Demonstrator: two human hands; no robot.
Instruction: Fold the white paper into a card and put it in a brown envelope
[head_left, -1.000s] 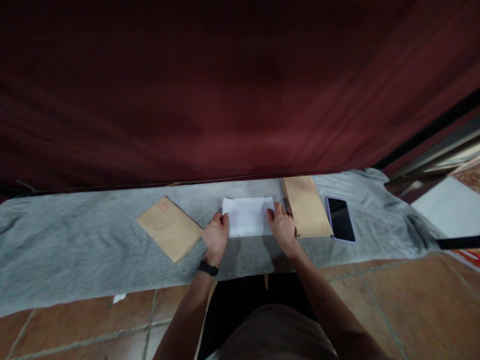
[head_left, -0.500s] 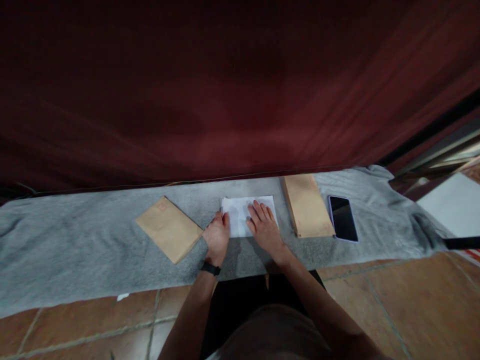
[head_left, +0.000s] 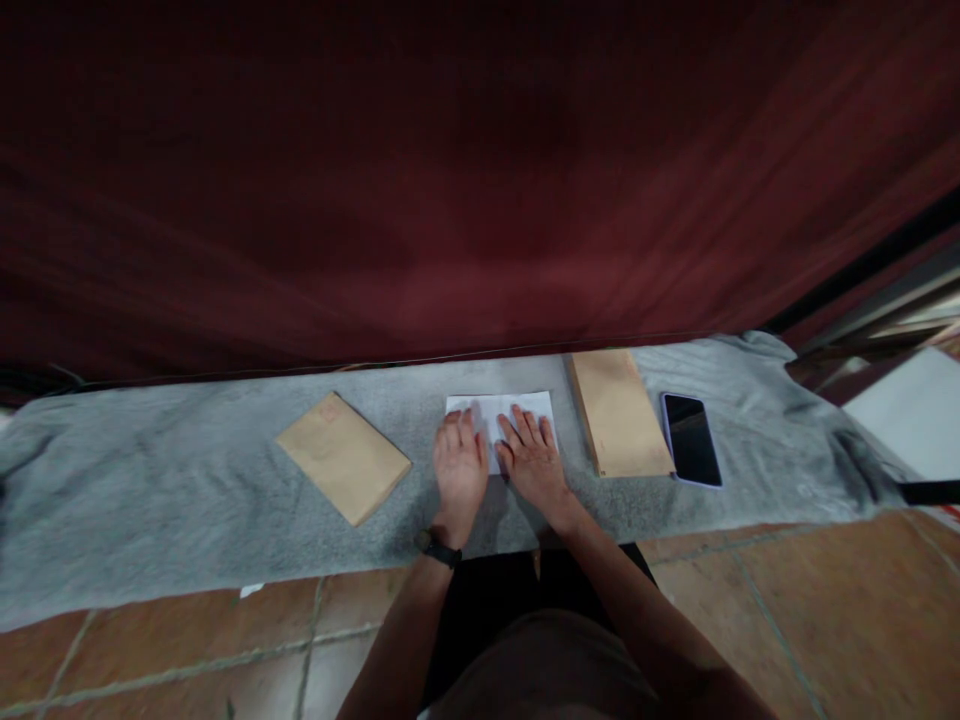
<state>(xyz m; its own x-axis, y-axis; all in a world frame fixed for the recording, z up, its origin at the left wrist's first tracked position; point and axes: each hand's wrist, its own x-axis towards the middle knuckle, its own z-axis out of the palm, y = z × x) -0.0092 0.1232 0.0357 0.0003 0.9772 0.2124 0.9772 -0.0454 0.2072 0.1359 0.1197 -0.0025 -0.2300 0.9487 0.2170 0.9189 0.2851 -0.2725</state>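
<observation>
A folded white paper (head_left: 501,409) lies on a grey cloth (head_left: 187,500) spread over the floor. My left hand (head_left: 460,464), with a dark band at the wrist, lies flat on the paper's left part, fingers stretched out. My right hand (head_left: 532,462) lies flat beside it on the paper's right part, fingers spread. Both hands cover most of the paper; only its far edge shows. A tan envelope (head_left: 343,455) lies to the left of my hands and a second tan envelope (head_left: 619,412) to the right.
A black phone (head_left: 691,439) rests on the cloth right of the second envelope. A dark red curtain (head_left: 450,180) hangs behind the cloth. Brown floor tiles (head_left: 825,600) run along the near side. A small white scrap (head_left: 251,590) lies at the cloth's near edge.
My right hand slid from the paper's right edge onto its top. My left hand then moved from the left edge onto the paper, so both now lie flat side by side.
</observation>
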